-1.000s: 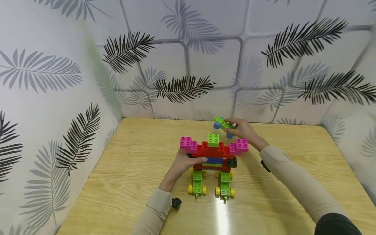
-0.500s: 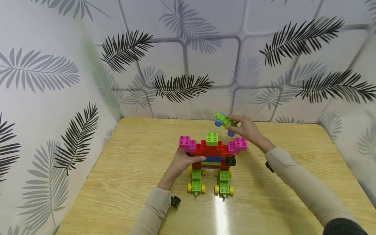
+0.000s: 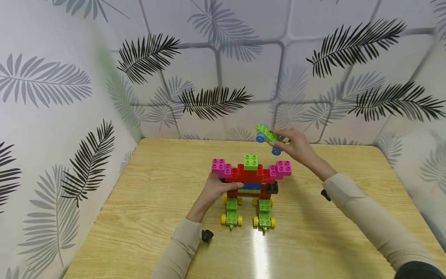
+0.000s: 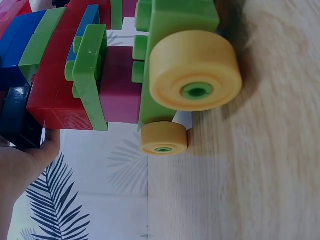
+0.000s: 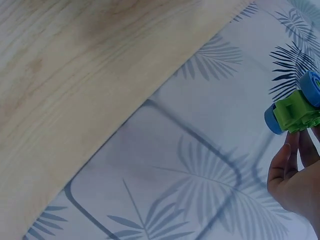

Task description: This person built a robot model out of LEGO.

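A figure of toy building bricks [image 3: 252, 177] stands on the table, with pink ends, a red upper part and a blue band. Its two feet are green wheeled bases with yellow wheels [image 4: 195, 71]. My left hand [image 3: 212, 190] grips the figure's left side, thumb across the front; the other fingers are mostly hidden behind it. Above and behind the figure, my right hand [image 3: 296, 145] pinches a green toy car base [image 3: 267, 135] with blue wheels, tilted in the air. The right wrist view shows that car base [image 5: 295, 112] at the fingertips, cut off by the frame edge.
The wooden table [image 3: 146, 217] runs back to a wall [image 3: 237, 69] with a leaf pattern. A lime-green brick [image 3: 251, 162] tops the figure, and a black brick [image 3: 271, 187] juts from its right side. Each sleeve has a small black device [image 3: 207, 236] near the wrist.
My right hand has risen with the green car base, which is now higher above the figure and nearer the wall in view. The left hand keeps its grip on the figure.
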